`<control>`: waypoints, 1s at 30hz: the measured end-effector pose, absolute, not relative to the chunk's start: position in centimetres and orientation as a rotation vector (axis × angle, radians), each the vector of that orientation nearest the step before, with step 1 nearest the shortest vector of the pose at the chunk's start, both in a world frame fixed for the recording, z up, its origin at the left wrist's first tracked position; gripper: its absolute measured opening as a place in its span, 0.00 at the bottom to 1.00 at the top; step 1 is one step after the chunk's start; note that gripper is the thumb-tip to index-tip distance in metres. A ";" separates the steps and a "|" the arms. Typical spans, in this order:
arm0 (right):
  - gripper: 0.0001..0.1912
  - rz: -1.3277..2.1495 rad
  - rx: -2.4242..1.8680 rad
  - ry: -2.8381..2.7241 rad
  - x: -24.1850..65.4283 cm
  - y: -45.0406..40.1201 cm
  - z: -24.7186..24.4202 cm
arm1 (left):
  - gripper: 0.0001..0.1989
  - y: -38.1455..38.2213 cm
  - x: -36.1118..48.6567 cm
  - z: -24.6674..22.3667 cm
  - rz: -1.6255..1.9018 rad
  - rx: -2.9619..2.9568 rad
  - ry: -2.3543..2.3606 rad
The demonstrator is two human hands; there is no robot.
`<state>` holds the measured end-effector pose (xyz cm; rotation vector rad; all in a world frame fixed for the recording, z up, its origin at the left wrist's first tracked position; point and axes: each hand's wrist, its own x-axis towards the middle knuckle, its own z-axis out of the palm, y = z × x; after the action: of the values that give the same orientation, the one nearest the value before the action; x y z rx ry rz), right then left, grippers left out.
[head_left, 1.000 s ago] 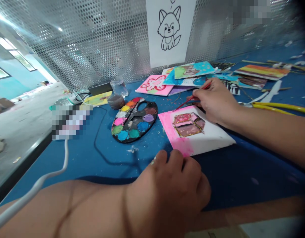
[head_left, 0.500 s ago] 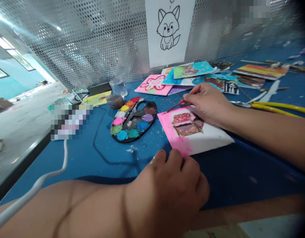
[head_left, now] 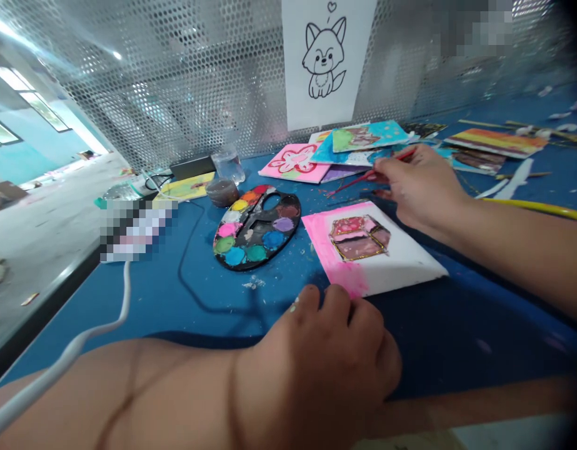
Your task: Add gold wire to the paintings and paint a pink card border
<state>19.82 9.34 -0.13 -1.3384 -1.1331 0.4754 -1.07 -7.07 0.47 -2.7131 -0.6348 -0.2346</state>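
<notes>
My right hand pinches a thin red paintbrush and is raised beyond the far right edge of a small painting. The painting has pink paint along its left side, bare white on the right, and a brown and pink box shape outlined in gold and black. By its near edge rests my left hand, closed with curled fingers; its fingertips are hidden, so I cannot tell whether it holds anything. Left of the painting lies a black oval palette with several paint colours.
A cup of murky water and a clear cup stand behind the palette. Several painted cards are piled at the back. A fox drawing hangs on the perforated metal screen. A white cable crosses the left side.
My right hand has lifted the paintbrush off the painting's upper left and moved away to the right and back. The left hand stays by the near edge. The view has shifted slightly.
</notes>
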 end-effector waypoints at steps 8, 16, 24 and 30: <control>0.12 0.972 -1.064 -1.220 16.0 7.0 3.0 | 0.08 -7.1 -0.5 0.3 -0.297 -2.758 -0.677; 0.11 1.009 -1.055 -1.620 9.6 8.6 4.5 | 0.17 -6.6 0.6 2.4 0.247 -2.944 -0.769; 0.14 0.767 -1.036 -1.665 3.6 14.1 7.3 | 0.10 -6.7 1.1 0.9 -0.076 -2.862 -0.779; 0.16 0.668 -1.049 -1.690 1.2 17.9 6.0 | 0.11 -7.7 2.2 -2.2 -0.271 -2.692 -0.898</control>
<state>1.17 17.89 6.05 -1.0486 -1.6900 0.6685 2.21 -7.65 -2.18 -2.6916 -0.8978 -0.2708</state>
